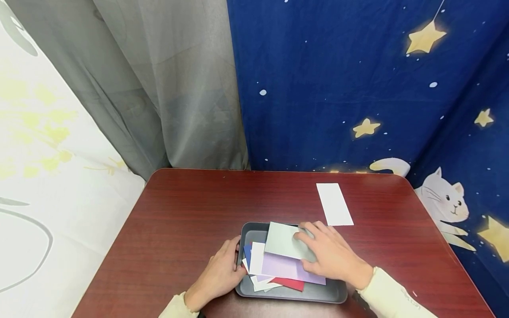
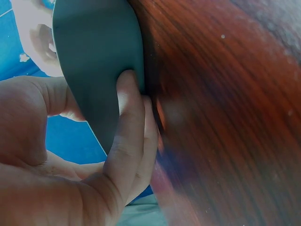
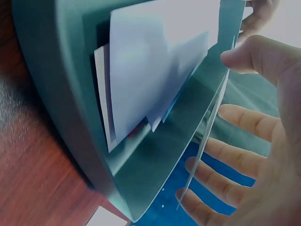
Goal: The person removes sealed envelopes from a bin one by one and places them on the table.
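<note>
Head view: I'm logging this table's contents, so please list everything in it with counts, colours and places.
tray: one, dark grey, on the table
pale green card: one, pale grey-green, over the tray
lilac card: at least one, light purple, in the tray
red card: at least one, in the tray
blue card: at least one, at the tray's left
white cards: several, overlapping, in the tray
lone white card: one, beyond the tray
table: one, reddish-brown
grey curtain: one, behind the table
starry curtain: one, dark blue, behind and right
patterned cloth: one, white and yellow, far left
sleeves: two, cream
left hand: one, gripping the tray
right hand: one, holding the pale green card
</note>
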`<act>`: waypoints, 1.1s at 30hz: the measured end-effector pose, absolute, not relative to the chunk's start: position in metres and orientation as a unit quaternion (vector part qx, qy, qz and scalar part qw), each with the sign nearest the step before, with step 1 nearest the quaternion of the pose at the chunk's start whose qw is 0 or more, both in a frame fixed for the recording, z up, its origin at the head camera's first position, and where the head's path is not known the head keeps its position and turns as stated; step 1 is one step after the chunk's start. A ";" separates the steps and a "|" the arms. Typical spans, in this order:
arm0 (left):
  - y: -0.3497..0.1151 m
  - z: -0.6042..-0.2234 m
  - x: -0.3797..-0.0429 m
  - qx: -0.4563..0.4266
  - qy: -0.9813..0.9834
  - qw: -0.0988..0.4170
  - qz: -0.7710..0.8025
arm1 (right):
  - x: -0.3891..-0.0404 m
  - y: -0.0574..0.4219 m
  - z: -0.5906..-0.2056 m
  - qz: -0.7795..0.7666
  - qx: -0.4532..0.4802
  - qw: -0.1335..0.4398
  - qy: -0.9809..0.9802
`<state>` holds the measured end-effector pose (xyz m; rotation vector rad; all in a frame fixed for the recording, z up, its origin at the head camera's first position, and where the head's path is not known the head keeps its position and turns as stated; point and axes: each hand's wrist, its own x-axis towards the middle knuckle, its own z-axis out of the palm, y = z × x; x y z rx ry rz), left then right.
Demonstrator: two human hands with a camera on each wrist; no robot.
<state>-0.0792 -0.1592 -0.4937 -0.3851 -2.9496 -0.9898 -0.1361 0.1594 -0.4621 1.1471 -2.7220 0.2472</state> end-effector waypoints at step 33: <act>-0.159 -0.493 -0.078 -0.125 -0.941 0.009 -0.315 | -0.185 0.208 -0.450 0.089 0.260 0.137 -0.952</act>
